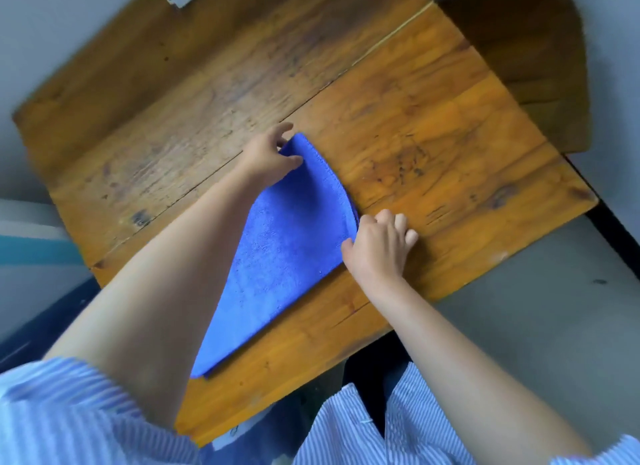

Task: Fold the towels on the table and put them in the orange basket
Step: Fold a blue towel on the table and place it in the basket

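a blue towel (284, 253) lies folded on the wooden desk (433, 125), near its front edge. the left hand (268, 156) pinches the towel's far corner; the right hand (379, 245) pinches its right corner, fingers curled.

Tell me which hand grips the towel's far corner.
The left hand pinches the blue towel at its far corner; the right hand holds the corner nearer the table's right edge.

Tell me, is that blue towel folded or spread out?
Folded: the blue towel lies doubled on the table, layered edges showing at its near corner, both hands pinching its far corners.
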